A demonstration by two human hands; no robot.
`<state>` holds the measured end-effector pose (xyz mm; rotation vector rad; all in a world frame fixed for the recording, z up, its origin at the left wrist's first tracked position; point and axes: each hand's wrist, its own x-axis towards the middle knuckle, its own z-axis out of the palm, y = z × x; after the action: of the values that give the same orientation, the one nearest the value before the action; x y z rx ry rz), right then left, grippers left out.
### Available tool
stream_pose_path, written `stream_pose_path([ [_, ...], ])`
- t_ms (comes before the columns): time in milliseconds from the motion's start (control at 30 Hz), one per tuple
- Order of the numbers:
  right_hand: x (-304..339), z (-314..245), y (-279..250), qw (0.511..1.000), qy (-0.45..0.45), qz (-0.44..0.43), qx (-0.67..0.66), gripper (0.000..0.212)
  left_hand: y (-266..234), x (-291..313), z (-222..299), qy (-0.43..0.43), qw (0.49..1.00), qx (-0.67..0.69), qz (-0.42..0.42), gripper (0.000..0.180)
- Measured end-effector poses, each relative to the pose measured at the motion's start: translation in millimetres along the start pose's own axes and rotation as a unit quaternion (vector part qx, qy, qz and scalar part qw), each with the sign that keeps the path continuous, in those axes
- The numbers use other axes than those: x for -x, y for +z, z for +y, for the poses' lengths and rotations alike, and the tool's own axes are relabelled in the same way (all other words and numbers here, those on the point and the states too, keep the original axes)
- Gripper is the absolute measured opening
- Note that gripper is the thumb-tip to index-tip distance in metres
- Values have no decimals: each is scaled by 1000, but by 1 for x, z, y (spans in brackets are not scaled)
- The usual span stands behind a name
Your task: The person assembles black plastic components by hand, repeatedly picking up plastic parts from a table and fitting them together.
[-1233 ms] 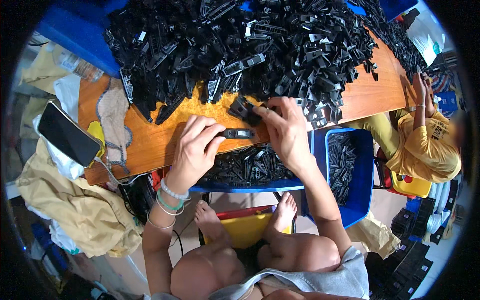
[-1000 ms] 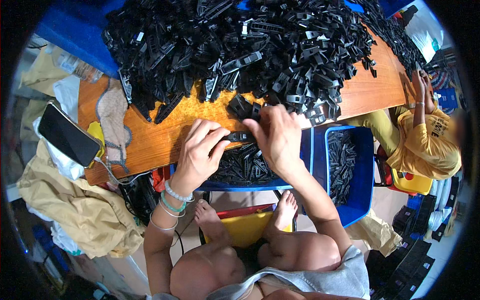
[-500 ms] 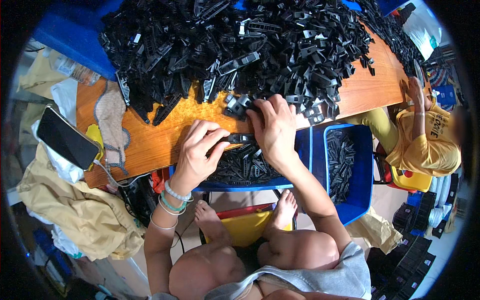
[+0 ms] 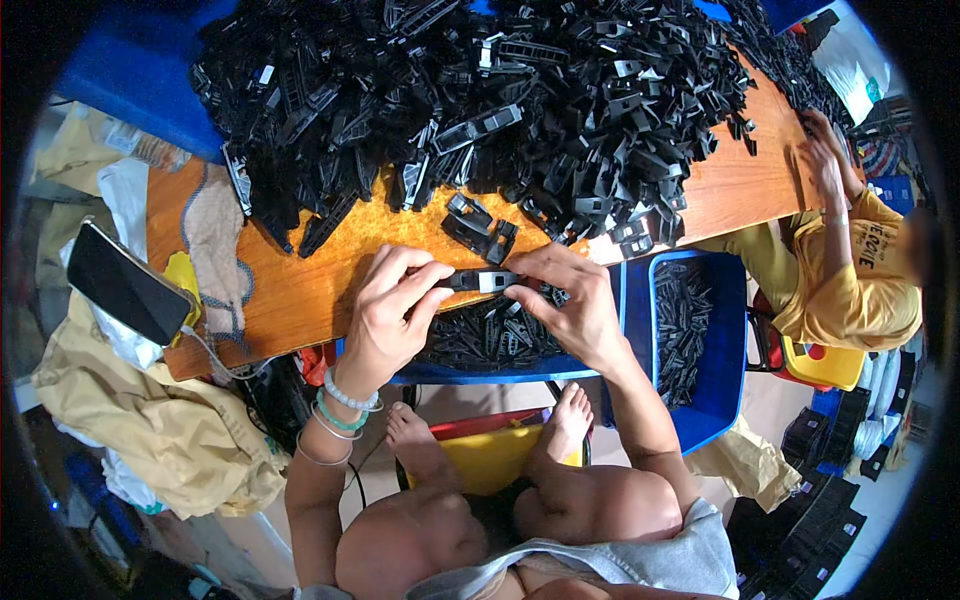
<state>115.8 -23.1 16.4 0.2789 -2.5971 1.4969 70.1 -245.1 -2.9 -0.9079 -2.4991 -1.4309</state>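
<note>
My left hand (image 4: pixel 388 310) pinches the left end of a small black plastic part (image 4: pixel 482 281) with a pale shiny middle. The fingers and thumb of my right hand (image 4: pixel 572 305) close on its right end. The part lies level between both hands, above the table's front edge. Just beyond it, a few loose black clip-like pieces (image 4: pixel 480 229) rest on the wooden table (image 4: pixel 285 290). A large heap of black plastic parts (image 4: pixel 440 100) covers the table behind them. Below my hands, a blue bin (image 4: pixel 470 376) holds many similar black parts.
A second blue bin (image 4: pixel 715 340) with black parts stands to the right. On the left are a phone (image 4: pixel 130 282), a cloth (image 4: pixel 215 235) and crumpled tan paper (image 4: pixel 150 400). At the far right, a person in a yellow shirt (image 4: pixel 850 270) reaches to the table.
My right hand has come back from the loose pieces beside the heap and now grips the right end of the part. The left hand has barely moved. The other person's hand has shifted.
</note>
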Motion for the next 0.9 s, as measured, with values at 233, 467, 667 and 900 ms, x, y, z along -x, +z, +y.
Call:
stream_pose_path([
  [233,0,-1,-14,998,47,-33,8,20,-3,-2,0,8,1000,16,-17,21],
  [467,-6,3,7,999,-1,-40,-16,25,-1,-5,2,17,999,9,-29,22],
  [667,-3,2,1,1000,-21,-9,0,25,-11,-11,3,-28,999,40,6,35],
  [900,-24,11,14,967,-132,61,211,33,-1,-45,-23,-45,980,-124,147,25],
])
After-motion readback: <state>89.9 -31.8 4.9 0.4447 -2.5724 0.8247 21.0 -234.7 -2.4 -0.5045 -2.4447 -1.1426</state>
